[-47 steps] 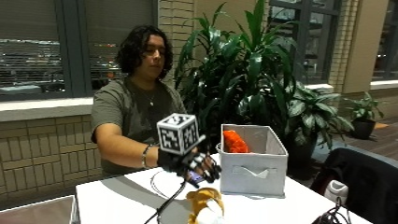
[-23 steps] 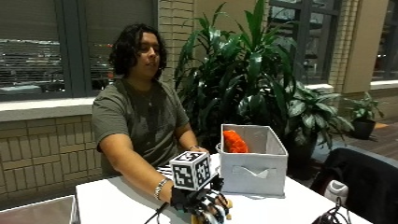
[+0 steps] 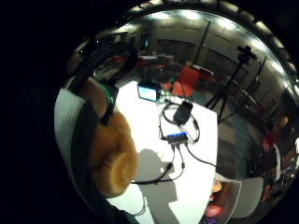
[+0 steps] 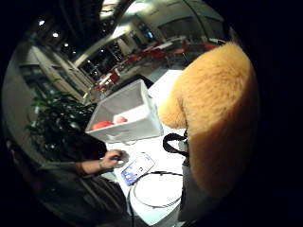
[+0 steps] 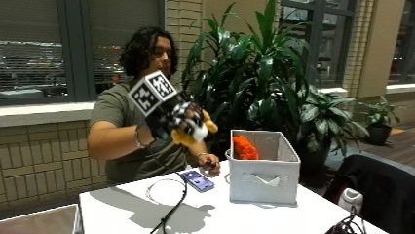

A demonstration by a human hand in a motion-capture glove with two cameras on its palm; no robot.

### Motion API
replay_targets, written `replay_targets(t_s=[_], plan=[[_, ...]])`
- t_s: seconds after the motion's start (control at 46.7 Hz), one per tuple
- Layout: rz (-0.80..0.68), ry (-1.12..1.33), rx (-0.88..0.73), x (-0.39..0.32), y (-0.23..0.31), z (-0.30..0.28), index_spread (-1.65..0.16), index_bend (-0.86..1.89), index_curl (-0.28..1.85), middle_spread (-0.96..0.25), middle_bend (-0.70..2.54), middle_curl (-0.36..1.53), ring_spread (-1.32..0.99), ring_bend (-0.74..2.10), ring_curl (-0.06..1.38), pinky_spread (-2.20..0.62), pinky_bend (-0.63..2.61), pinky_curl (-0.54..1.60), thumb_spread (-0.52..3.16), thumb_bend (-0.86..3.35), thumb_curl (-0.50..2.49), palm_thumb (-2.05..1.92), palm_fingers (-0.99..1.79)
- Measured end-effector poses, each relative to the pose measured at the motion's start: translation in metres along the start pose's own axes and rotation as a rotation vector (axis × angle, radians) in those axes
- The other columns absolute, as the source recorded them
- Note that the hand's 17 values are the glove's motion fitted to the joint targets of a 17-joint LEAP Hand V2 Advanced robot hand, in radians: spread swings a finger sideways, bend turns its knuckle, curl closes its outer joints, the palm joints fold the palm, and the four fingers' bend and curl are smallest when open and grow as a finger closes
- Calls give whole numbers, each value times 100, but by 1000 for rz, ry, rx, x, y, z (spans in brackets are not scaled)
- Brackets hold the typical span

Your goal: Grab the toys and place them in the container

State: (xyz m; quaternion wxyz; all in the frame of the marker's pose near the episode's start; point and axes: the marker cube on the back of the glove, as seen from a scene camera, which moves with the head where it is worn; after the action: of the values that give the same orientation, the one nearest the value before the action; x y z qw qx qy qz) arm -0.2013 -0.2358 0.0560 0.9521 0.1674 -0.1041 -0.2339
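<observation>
My gloved right hand is raised well above the table, left of the container, and grips a yellow-orange plush toy. The same fuzzy toy fills much of the thumb side palm view and shows in the little finger side view. The white fabric container stands on the white table, with an orange toy sticking up inside it. In the thumb side view the container holds reddish toys. My bare left hand rests on the table beside the container.
A phone lies on the table near the bare hand, with a looped cable beside it. Large potted plants stand behind the container. A dark chair back is at the right, and a small white object sits near the table's right edge.
My right hand went down to the table front, took hold of the plush toy and has lifted it high, to about shoulder height left of the container.
</observation>
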Motion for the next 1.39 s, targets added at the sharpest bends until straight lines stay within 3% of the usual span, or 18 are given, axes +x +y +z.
replay_targets(t_s=[0.129, 0.279, 0.386, 0.471, 0.514, 0.6, 0.621, 0.686, 0.75, 0.814, 1.007, 1.243, 1.393], plan=[[-152, -45, 52, -69, -21, -58, -42, 64, 83, -56, 61, 100, -46, 98, 74, -29, 113, 55, 105, 25, 66, 64, 54], [-384, -142, -4, -169, -48, -76, -44, 67, 92, -59, 66, 104, -47, 101, 75, -29, 114, 56, 101, 21, 71, 62, 53], [-301, -256, -74, -215, -81, -62, -45, 69, 98, -60, 69, 107, -46, 102, 76, -29, 115, 56, 99, 18, 73, 59, 51], [-340, -159, -98, -226, -102, -35, -46, 69, 102, -62, 71, 109, -46, 104, 76, -29, 114, 56, 98, 15, 75, 57, 49], [-257, -106, -137, -227, -113, -20, -46, 66, 103, -62, 71, 109, -45, 107, 77, -28, 113, 55, 99, 13, 75, 54, 46], [-137, -78, -255, -228, -126, 5, -43, 58, 100, -58, 66, 104, -39, 93, 75, -22, 113, 56, 115, 1, 65, 33, 25], [-132, -79, -275, -226, -127, 10, -43, 52, 96, -52, 45, 98, -37, 83, 72, -18, 120, 57, 116, -9, 59, 17, -7], [-146, -89, -296, -216, -125, 19, -42, 36, 89, -42, 24, 90, -32, 68, 69, -12, 132, 58, 112, -14, 52, -5, -33], [-195, -64, -275, -200, -117, 19, -42, 24, 81, -34, 13, 83, -29, 57, 62, -8, 131, 54, 110, -13, 48, -12, -28], [-129, -47, -256, -187, -106, 13, -42, 18, 75, -29, 11, 78, -27, 52, 58, -5, 128, 52, 108, -12, 44, -14, -20], [-130, 96, -225, -127, -26, 5, -43, 22, 68, -18, 14, 66, -25, 55, 55, -2, 112, 45, 109, -10, 34, -14, 0], [10, 51, -439, -66, 85, 11, -43, 24, 65, -14, 19, 59, -24, 57, 53, -1, 98, 39, 112, -8, 27, -12, 8], [72, 82, -494, -43, 121, 22, -43, 25, 63, -13, 20, 57, -23, 52, 51, 0, 92, 36, 115, -7, 24, -11, 8]])
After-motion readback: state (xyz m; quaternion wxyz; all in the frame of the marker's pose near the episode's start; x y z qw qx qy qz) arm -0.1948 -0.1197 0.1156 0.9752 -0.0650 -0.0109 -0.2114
